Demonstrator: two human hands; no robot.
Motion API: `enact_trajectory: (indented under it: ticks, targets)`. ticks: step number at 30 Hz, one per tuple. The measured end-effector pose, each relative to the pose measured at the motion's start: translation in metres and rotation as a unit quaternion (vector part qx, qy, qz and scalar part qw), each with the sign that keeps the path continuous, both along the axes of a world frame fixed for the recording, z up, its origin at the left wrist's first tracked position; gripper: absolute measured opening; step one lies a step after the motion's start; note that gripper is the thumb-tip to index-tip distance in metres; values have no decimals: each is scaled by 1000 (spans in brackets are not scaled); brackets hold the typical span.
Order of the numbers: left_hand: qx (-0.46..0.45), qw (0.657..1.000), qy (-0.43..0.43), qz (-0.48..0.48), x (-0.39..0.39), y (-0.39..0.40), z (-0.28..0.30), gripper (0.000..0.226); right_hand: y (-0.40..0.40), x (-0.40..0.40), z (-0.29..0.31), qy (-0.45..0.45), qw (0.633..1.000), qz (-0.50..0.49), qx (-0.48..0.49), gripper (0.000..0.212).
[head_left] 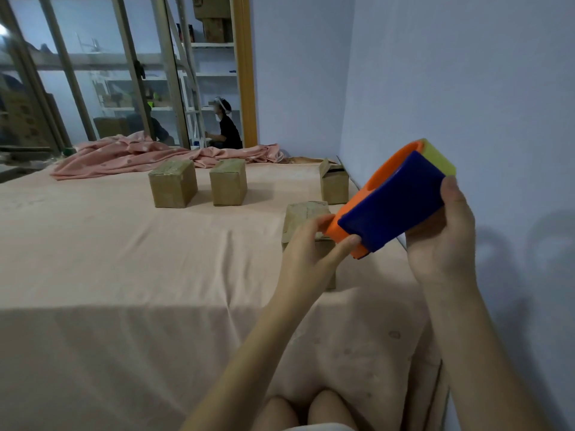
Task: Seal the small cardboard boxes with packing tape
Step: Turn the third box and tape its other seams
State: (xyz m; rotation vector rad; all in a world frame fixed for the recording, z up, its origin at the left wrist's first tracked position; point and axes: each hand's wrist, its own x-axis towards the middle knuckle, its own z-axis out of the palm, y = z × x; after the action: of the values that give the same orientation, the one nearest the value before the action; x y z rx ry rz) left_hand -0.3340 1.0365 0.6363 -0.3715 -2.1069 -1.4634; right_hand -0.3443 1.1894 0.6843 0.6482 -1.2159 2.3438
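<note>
I hold an orange and blue tape dispenser [393, 202], with a yellow roll at its far end, up in the air at the right. My right hand [445, 234] grips its blue body from behind. My left hand [314, 244] pinches its lower orange end. Right below it a small cardboard box [303, 217] stands on the bed, partly hidden by my left hand. Farther back stand two closed boxes [172, 186] [228, 185], and by the wall another box [334, 183] has its flap raised.
A pale pink sheet [124, 259] covers the bed. A crumpled pink blanket [140, 155] lies along the far edge. The wall [466, 88] runs close on the right. Beyond a glass partition a person sits by shelves. My knees show at the bottom.
</note>
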Motion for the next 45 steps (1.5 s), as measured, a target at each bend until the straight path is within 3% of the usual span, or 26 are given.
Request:
enact_trajectory:
  ticks: [4,7,13,18,23,29,37,42,45]
  targets:
    - [8,999,36,-6,0,4,2,48,1,2,3,40,992,-11,120,52]
    - [33,999,17,-31,-1,5,1,40,2,3,0,59,971,-75,219,54]
    - [187,975,-15,-116,0,2,2,60,4,8,6,125,985,11,118,28]
    - [314,930,-82,-174,-1,1,4,92,8,10,6,97,992,66,54,32]
    - [313,916,-50,-245,3,3,1,31,5,10,3,74,993,88,2,32]
    - [308,936,-47,-164,8,12,12,18,1,10,3,33,997,61,-30,31]
    - [294,952,-55,-67,8,7,22,23,-16,12,7,26,989,-120,87,29]
    - [230,973,-9,5,9,12,20,26,-33,14,9,-17,992,-97,-81,40]
    - [211,977,-16,33,8,10,17,22,-42,14,8,-49,983,-116,-131,49]
